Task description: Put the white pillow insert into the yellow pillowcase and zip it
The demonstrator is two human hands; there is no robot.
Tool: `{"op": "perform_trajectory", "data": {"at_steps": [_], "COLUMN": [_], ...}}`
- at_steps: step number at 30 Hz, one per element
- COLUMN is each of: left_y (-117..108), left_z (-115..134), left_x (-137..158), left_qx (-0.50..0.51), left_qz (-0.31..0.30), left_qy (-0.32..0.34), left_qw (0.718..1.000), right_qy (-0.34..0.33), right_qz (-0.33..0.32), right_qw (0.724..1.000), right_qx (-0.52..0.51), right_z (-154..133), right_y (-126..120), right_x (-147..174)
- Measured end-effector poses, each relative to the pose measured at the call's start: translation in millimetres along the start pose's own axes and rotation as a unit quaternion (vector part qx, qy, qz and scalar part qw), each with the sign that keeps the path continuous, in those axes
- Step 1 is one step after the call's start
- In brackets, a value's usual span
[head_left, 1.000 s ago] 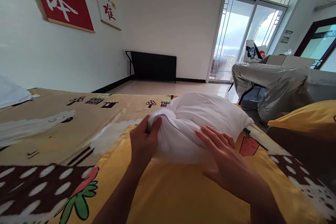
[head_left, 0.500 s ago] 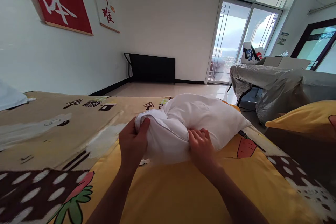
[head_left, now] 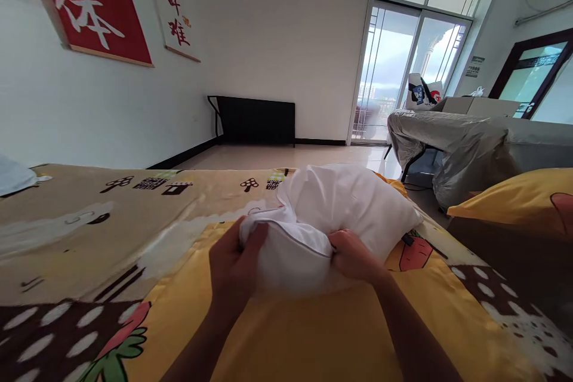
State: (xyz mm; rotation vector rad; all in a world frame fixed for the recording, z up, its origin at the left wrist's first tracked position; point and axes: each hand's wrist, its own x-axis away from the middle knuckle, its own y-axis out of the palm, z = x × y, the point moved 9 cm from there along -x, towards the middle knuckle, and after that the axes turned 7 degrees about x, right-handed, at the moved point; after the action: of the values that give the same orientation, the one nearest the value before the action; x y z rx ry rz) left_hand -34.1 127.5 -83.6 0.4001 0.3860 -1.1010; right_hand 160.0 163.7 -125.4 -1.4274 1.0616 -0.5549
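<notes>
A plump white pillow [head_left: 353, 203] lies crumpled on the patterned bedding [head_left: 179, 215], over a yellow cloth [head_left: 308, 334] with printed carrots. My left hand [head_left: 237, 256] grips its near left corner, thumb on top of the fabric. Farther right, my right hand [head_left: 353, 255] is closed on the pillow's near edge, where a seam line runs between the two hands. The fingertips of my right hand are partly hidden, so any small part they pinch cannot be made out. The pillow's underside is out of sight.
To the right, a yellow pillow [head_left: 528, 200] rests at a dark edge. Behind it stands a table under plastic sheeting [head_left: 465, 137] with bags [head_left: 421, 92] on it. A black panel [head_left: 257, 121] leans by the far wall. White fabric [head_left: 15, 174] lies at far left.
Both hands have shifted slightly right and the left one lower. The near edge of the white pillow is pulled tauter and its seam shows more. The view has tilted a little.
</notes>
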Motion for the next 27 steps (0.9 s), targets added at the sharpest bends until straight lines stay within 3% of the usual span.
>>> {"op": "perform_trajectory", "data": {"at_steps": [4, 7, 9, 12, 15, 17, 19, 22, 24, 27], "left_y": [-15, -16, -14, -7, 5, 16, 30, 46, 51, 56], "left_z": [-13, -13, -7, 6, 22, 37, 54, 75, 82, 86], "left_x": [-4, -3, 2, 11, 22, 28, 39, 61, 74, 86], "left_qx": [0.044, 0.031, 0.012, -0.016, -0.055, -0.074, -0.09, -0.108, -0.116, -0.117], "left_qz": [0.079, 0.081, 0.078, 0.051, -0.009, -0.072, -0.155, -0.255, -0.283, -0.294], "left_qy": [-0.036, -0.036, -0.027, -0.014, 0.012, 0.072, 0.167, 0.306, 0.364, 0.406], "left_qw": [0.995, 0.996, 0.997, 0.998, 0.998, 0.992, 0.97, 0.911, 0.88, 0.857], "right_qy": [0.027, -0.01, -0.029, -0.046, -0.101, -0.142, -0.175, -0.206, -0.217, -0.242], "right_qz": [0.212, 0.32, 0.315, 0.302, 0.322, 0.331, 0.331, 0.323, 0.319, 0.297], "right_qw": [0.976, 0.944, 0.945, 0.95, 0.939, 0.929, 0.924, 0.92, 0.917, 0.914], "right_qx": [-0.05, -0.078, -0.077, -0.063, -0.073, -0.082, -0.083, -0.082, -0.097, -0.136], "right_z": [-25, -60, -75, -77, -66, -60, -58, -59, -60, -63], "right_y": [-59, -77, -69, -49, -40, -38, -36, -33, -32, -33], "right_x": [37, 64, 64, 47, 33, 29, 29, 30, 30, 28]}}
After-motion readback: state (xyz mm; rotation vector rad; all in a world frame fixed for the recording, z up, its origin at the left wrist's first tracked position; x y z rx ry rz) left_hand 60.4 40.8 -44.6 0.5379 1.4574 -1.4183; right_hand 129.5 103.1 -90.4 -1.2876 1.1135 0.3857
